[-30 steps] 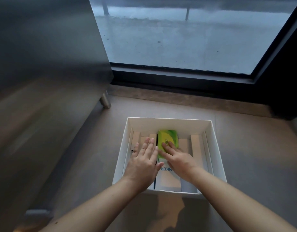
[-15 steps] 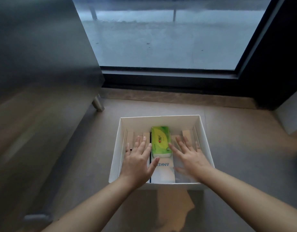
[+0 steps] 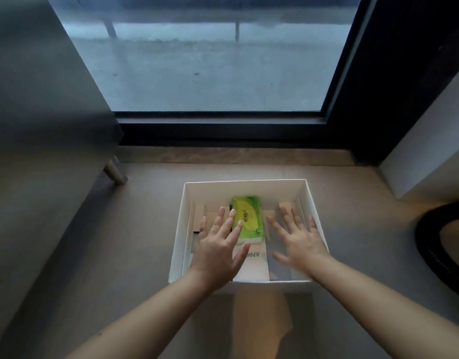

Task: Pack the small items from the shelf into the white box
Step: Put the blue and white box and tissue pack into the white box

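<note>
With every finger fanned wide and nothing pinched between them, both hands are flat over the open box, palms down. The left hand (image 3: 218, 248) has its fingertips (image 3: 232, 213) lying along the left edge of the green packet (image 3: 247, 218), perhaps touching it; whether the palm presses on what lies beneath, I can't tell. The right hand (image 3: 297, 240) is spread just the same over the right half, blurred at the thumb, holding nothing, its little finger close to the right wall.

Out from the fingers now: the green packet lies flat near the middle, toward the far wall, and its near end rests on a pale box with blue lettering (image 3: 254, 264) that runs toward the near wall. Brown cardboard pieces (image 3: 285, 206) line the far end and both sides, small and hard to make out.

All of it sits inside the white box (image 3: 245, 187), which rests on the floor just in front of the window sill (image 3: 223, 155), a cabinet leg (image 3: 114, 173) off to the left. No shelf is in view.

Why the flat palms? My read is that these hands are patting and levelling the contents so the pieces bed down side by side. The packet looks soft, so it should give under light pressure.
</note>
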Demonstrator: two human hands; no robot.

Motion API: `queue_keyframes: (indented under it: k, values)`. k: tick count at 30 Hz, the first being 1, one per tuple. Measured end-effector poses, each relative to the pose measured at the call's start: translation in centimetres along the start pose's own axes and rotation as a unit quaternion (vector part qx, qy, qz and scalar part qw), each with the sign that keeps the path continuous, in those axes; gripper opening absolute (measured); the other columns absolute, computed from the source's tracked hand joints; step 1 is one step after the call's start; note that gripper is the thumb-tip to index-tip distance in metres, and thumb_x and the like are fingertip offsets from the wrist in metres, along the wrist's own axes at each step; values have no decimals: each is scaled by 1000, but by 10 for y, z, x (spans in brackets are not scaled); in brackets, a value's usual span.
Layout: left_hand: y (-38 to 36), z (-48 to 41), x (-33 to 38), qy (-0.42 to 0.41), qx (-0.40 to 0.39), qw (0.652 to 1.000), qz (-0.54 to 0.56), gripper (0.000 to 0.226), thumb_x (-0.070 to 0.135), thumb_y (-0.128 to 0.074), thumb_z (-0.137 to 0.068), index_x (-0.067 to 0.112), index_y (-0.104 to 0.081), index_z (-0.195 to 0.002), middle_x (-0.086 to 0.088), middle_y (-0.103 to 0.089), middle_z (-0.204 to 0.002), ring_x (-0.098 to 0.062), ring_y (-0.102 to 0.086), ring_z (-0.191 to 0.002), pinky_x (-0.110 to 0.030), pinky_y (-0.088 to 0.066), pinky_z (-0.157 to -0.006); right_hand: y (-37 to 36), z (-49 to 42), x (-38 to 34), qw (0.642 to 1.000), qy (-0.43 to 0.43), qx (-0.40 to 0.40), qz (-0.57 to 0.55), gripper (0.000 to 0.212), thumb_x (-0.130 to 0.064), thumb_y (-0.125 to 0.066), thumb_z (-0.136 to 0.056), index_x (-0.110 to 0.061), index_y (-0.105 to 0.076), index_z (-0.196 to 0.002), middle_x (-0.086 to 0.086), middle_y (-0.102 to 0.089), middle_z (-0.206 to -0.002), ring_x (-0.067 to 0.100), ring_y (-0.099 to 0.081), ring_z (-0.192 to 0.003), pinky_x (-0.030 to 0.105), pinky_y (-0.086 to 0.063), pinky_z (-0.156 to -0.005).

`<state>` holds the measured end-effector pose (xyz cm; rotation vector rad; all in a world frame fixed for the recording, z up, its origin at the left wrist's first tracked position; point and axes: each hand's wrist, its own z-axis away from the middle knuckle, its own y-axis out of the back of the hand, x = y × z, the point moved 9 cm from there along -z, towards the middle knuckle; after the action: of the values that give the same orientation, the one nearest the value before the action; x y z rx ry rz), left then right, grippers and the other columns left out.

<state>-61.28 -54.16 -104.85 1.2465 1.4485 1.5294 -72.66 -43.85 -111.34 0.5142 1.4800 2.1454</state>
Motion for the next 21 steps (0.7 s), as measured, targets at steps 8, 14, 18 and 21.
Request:
queue_keyframes:
  k: [8, 14, 18, 21]
  values:
    - [-17, -25, 28, -24, -6, 999, -21, 62, 53, -18, -93, 24, -20, -147, 5, 5, -150, -18, 17, -139, -38, 18, -108, 3, 4, 39, 1000, -27, -3, 5, 80, -63, -33, -89, -33, 16, -144, 4, 21, -153, 26, 22, -140, 48, 11, -111]
    - [-12, -26, 41, -67, 10, 998, -7, 59, 49, -26, -92, 17, -37, -141, -2, -21, -150, -21, -2, -140, -43, 6, -111, 0, 4, 43, 999, -34, 0, 4, 78, -64, -30, -89, -32, 14, -145, 5, 20, -154, 25, 21, -140, 48, 13, -111]
    - [-9, -26, 39, -59, 18, 998, 6, 58, 46, -31, -92, 15, -40, -139, -4, -25, -150, -23, -5, -140, -45, 3, -110, 0, 5, 44, 999, -38, -2, 9, 77, -64, -28, -89, -32, 15, -145, 5, 19, -154, 25, 20, -140, 47, 13, -110]
    - [-10, -26, 41, -71, 13, 997, -3, 57, 45, -31, -92, 15, -41, -139, -4, -26, -149, -24, -8, -140, -46, 1, -110, -4, 8, 45, 999, -47, -12, 18, 78, -65, -27, -89, -32, 17, -144, 5, 20, -154, 26, 22, -140, 48, 14, -110]
